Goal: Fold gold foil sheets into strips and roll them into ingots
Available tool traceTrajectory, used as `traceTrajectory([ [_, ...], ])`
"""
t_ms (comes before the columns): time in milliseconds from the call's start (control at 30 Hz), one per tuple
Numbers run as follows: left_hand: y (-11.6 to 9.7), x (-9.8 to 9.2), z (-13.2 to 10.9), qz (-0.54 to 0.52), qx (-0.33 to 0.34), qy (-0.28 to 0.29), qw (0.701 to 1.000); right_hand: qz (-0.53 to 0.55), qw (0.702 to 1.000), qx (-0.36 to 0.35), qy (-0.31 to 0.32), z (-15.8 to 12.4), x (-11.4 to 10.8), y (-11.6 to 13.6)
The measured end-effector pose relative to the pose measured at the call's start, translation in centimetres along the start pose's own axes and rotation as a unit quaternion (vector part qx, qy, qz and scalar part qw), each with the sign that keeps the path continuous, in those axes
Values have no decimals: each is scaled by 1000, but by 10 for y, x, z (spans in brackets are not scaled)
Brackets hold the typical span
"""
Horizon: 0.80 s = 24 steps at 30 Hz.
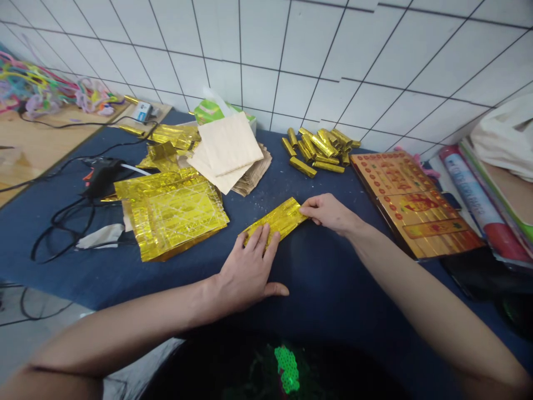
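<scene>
A folded strip of shiny gold paper lies slantwise on the dark blue cloth in front of me. My left hand rests on its near left end, fingers stretched flat and thumb apart. At the strip's far right end, my right hand pinches the edge between thumb and fingertips. Left of the strip sits a stack of gold foil sheets. Behind it are pale tan paper squares. Several rolled gold paper tubes are heaped near the wall.
A black glue gun with looping cable lies at the left. A red-and-gold printed pack stands at the right, beside a blue-and-red cylinder. A green tissue pack sits by the tiled wall. Coloured pipe cleaners cover the wooden board's back.
</scene>
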<state>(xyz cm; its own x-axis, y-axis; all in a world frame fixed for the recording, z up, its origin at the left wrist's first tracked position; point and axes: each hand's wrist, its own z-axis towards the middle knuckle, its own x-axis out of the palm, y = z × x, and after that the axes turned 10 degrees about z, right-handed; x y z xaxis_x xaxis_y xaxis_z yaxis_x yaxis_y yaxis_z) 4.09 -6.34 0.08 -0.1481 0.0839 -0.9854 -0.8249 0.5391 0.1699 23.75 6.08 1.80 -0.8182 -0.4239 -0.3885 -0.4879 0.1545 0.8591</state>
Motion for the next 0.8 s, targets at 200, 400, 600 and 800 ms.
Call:
traceTrajectory([
  [200,2,-1,0,-3,13,-4,1000,-81,995,-48,17,9,-4,-8],
  [400,2,-1,-1,-9,26,-1,1000,-165,984,-66,19,15,-6,-8],
  [600,3,-1,-3,-17,49,10,999,-264,962,-65,-14,14,-1,-4],
  [800,3,3,-4,-40,62,-13,997,-316,945,-81,-36,11,2,-5],
])
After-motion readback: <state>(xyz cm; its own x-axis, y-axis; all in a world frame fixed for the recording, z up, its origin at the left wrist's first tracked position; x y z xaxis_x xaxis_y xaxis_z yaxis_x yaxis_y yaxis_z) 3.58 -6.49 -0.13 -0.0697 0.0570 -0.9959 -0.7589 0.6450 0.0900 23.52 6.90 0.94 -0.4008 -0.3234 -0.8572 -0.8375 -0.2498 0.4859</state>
